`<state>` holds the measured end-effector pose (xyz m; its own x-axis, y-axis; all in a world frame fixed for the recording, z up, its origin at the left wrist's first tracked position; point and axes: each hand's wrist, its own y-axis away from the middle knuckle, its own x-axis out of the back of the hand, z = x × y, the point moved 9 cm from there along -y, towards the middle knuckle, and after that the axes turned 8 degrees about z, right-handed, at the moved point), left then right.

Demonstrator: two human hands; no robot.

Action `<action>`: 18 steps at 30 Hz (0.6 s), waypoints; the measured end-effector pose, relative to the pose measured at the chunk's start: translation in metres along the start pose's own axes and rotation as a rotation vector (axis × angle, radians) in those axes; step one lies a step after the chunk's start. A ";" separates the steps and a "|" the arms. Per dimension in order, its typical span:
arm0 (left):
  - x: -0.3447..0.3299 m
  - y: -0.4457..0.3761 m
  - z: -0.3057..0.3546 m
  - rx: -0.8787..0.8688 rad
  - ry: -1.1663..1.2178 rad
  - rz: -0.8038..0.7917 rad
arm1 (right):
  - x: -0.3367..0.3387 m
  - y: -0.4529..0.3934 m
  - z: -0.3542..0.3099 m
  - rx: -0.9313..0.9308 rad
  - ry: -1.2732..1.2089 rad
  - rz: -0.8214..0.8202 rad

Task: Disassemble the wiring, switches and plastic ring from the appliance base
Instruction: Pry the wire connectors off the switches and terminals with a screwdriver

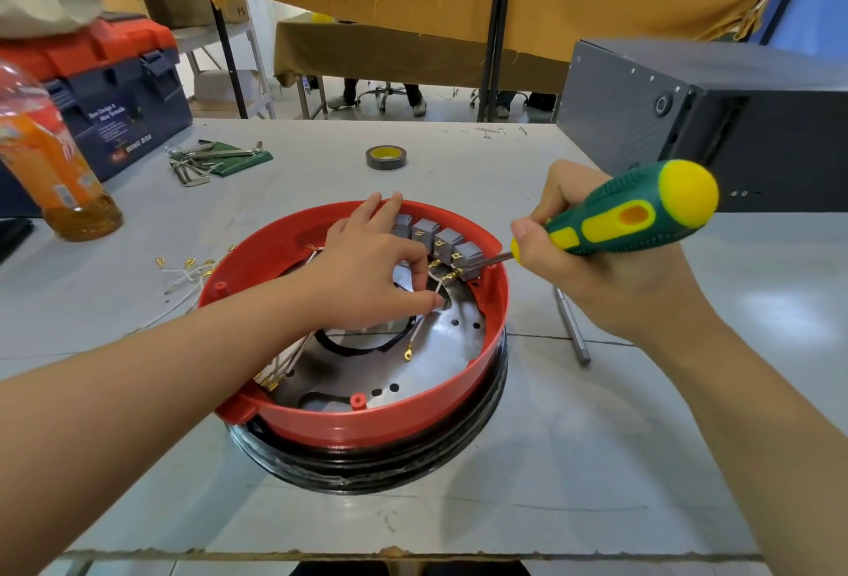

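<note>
Appliance base [362, 419], a red plastic ring on black, sits mid-surface [550, 483]. Inside, the left hand [367, 272] pinches a white wire [436, 295] below four grey switches [440, 242]. The right hand [592, 254] grips a green-yellow screwdriver [642, 213], tip at the rightmost switch.

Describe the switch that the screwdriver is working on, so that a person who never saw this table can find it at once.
Find the red plastic ring in the middle of the grey table. On its far inner wall stands a row of grey switches. The one meant is the rightmost switch, the only one met by the tip of the green and yellow screwdriver, with white wires at its foot.
</note>
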<state>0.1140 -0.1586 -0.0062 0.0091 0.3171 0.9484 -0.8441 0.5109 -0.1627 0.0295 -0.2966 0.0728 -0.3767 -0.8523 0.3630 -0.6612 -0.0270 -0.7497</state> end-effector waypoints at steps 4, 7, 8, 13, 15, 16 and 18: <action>0.000 0.000 -0.001 -0.001 -0.009 0.005 | -0.003 -0.005 -0.001 0.017 0.010 -0.017; 0.000 0.000 0.000 -0.003 -0.019 0.003 | 0.006 -0.012 0.011 -0.072 -0.034 0.057; 0.000 0.000 0.001 -0.006 -0.021 0.003 | 0.009 -0.013 0.018 -0.111 -0.072 0.086; 0.000 -0.001 0.002 -0.022 -0.021 0.015 | -0.009 -0.005 0.036 -0.239 -0.190 0.089; 0.000 -0.001 0.001 -0.027 -0.022 0.018 | -0.023 0.000 0.032 -0.210 -0.148 0.039; 0.000 -0.001 0.000 -0.026 -0.020 0.020 | -0.025 0.000 0.029 -0.203 -0.141 0.028; 0.000 -0.001 0.000 -0.026 -0.017 0.020 | -0.016 -0.003 0.025 -0.182 -0.154 0.059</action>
<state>0.1150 -0.1595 -0.0060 -0.0173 0.3136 0.9494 -0.8296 0.5255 -0.1887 0.0536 -0.2960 0.0560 -0.3241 -0.9196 0.2221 -0.7524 0.1083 -0.6497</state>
